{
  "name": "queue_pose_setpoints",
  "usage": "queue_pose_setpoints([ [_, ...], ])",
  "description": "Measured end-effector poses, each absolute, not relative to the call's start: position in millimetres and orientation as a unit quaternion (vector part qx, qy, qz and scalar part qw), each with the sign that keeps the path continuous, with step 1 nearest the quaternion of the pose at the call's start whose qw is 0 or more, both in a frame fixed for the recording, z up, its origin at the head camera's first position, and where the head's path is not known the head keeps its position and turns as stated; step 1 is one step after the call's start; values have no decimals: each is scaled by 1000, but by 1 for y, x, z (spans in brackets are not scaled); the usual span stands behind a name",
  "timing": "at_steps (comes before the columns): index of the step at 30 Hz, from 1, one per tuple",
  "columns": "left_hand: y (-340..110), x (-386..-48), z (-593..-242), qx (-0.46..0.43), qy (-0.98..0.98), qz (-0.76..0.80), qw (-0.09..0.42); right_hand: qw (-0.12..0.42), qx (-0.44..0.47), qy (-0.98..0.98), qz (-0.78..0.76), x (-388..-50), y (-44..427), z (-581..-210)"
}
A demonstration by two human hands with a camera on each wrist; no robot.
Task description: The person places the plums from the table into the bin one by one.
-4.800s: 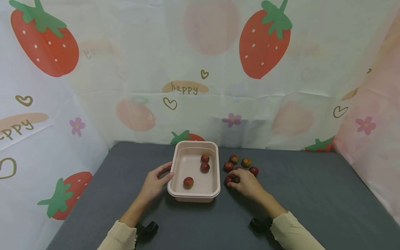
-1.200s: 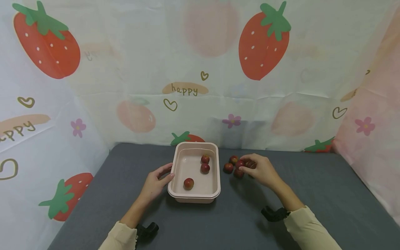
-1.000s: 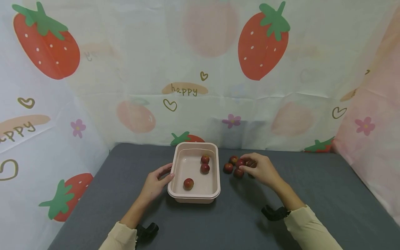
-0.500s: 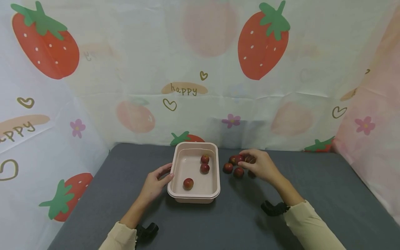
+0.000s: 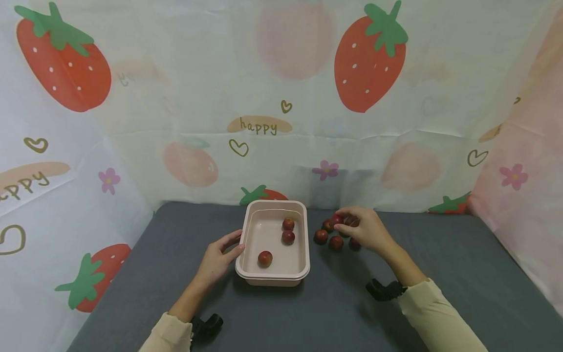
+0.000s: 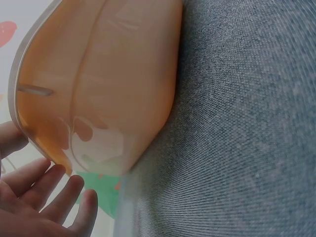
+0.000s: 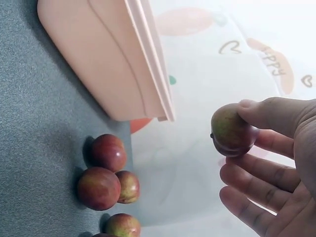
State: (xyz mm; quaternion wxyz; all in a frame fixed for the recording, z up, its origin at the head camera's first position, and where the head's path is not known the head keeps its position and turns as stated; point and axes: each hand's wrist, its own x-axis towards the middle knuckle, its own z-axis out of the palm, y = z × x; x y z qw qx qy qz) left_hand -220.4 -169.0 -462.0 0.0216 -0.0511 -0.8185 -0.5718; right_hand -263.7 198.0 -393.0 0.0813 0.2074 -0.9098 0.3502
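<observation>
The right hand [image 5: 368, 232] pinches one plum-like fruit [image 7: 232, 131] between thumb and fingertips, clear of the tabletop [image 5: 466, 259] – a light grip, probably chosen because the fruit is small, round and apt to roll. The left hand [image 5: 215, 261] grasps nothing; its relaxed fingers merely touch the left side of the pink container [image 5: 272, 275], likely to steady it. Inside, two fruits [image 5: 288, 231] sit close together by the right wall, with a third [image 5: 265, 259] near the front left. More fruits [image 5: 336, 243] cluster on the tabletop just right of the container – presumably for a short reach – some partly hidden behind the right hand.
</observation>
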Motion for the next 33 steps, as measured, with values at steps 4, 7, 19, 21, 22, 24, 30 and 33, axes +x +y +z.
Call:
queue_pose_setpoints([
  [4, -169, -220, -462, -54, -820, -570, 23, 79, 207, -909, 353, -264, 196, -391],
  [7, -169, -220, -462, -56, -820, -569, 23, 81, 207, -909, 354, -264, 196, -390],
  [19, -169, -221, -462, -52, -820, -570, 21, 84, 209, -907, 355, -264, 192, -384],
  [21, -169, -221, -462, -51, -820, -569, 22, 83, 210, -907, 356, -264, 191, -384],
  [22, -169, -221, -462, -52, -821, -569, 23, 83, 210, -907, 356, -264, 191, -383],
  [24, -169, -221, -462, -51, -821, -568, 24, 83, 211, -907, 355, -264, 190, -383],
  [30, -169, -221, -462, -53, -821, -568, 25, 86, 217, -906, 352, -264, 188, -381],
  [33, -169, -221, -462, -52, -818, -572, 21, 88, 220, -906, 350, -264, 187, -380],
])
